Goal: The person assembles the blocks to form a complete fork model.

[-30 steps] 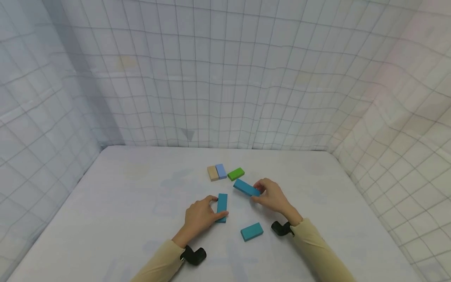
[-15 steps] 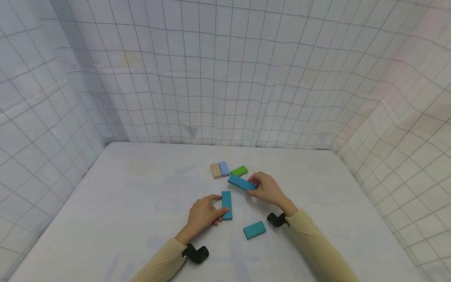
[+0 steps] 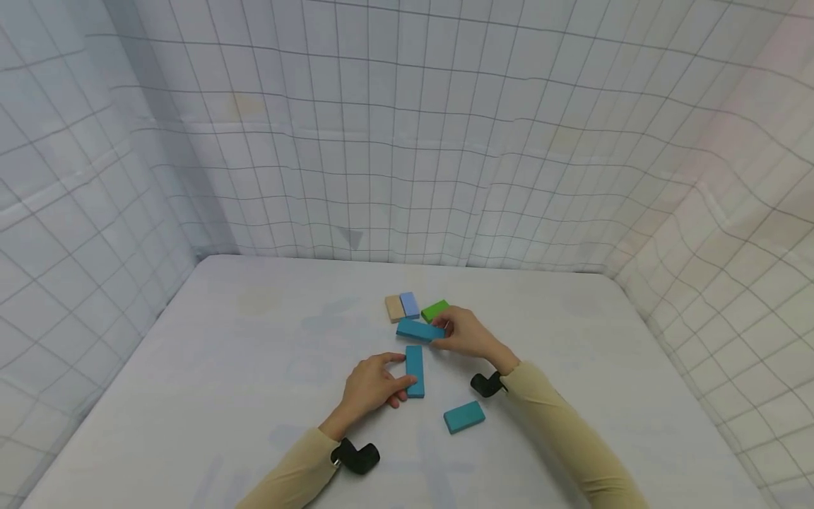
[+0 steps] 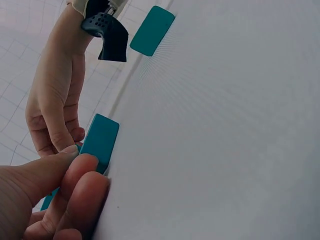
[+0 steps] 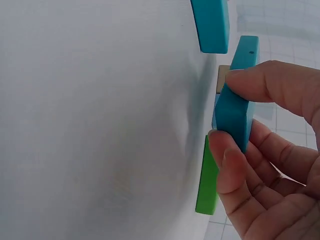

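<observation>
My left hand (image 3: 372, 383) pinches a long blue block (image 3: 415, 371) by its sides, and the block lies along the table, pointing away from me. In the left wrist view, thumb and fingers close around that block (image 4: 101, 140). Farther back, my right hand (image 3: 469, 332) grips a second blue block (image 3: 416, 329) by its right end. The right wrist view shows the thumb and fingertips on either side of this block (image 5: 234, 112), which is held crosswise just beyond the far end of the first one.
Behind the held block sit a beige block (image 3: 395, 309) and a light-blue block (image 3: 410, 305) side by side. A green block (image 3: 435, 311) lies by my right fingers. Nearer me rests a shorter teal block (image 3: 464, 417). Grid-patterned white cloth (image 3: 394, 177) walls the table.
My right hand has carried its blue block leftward and a little away from me, toward the far end of the other. The left hand keeps its grip, while the head view has shifted slightly.
</observation>
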The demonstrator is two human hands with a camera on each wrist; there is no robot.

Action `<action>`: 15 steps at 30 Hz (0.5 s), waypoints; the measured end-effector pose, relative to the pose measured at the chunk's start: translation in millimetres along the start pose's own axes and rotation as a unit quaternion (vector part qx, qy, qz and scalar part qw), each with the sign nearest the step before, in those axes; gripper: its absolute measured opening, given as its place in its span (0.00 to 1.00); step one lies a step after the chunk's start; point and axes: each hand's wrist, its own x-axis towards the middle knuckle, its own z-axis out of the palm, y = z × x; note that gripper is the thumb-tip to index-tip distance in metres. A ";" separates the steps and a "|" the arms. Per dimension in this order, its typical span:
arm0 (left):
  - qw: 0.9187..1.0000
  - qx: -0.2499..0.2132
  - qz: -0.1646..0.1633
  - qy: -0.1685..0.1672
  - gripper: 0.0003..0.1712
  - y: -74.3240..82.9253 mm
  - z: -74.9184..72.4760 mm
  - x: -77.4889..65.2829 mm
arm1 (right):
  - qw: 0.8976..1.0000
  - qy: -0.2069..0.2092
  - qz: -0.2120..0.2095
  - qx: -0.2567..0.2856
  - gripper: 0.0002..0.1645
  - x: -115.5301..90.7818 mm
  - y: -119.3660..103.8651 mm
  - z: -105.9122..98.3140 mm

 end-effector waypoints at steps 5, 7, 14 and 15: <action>1.000 0.000 -0.003 -0.003 0.34 1.3 0.9 -0.4 | 1.000 -0.012 0.007 0.003 0.16 3.7 -0.4 4.4; 1.000 0.004 -0.004 -0.003 0.34 1.6 0.9 -0.6 | 1.000 -0.014 0.003 0.001 0.16 5.1 -0.2 5.7; 1.000 0.013 -0.009 -0.006 0.33 3.1 0.3 -0.9 | 1.000 -0.018 0.004 -0.005 0.16 6.6 0.7 7.9; 1.000 0.014 -0.009 -0.006 0.34 3.2 0.1 -1.0 | 1.000 -0.019 0.004 -0.005 0.16 6.6 0.6 7.9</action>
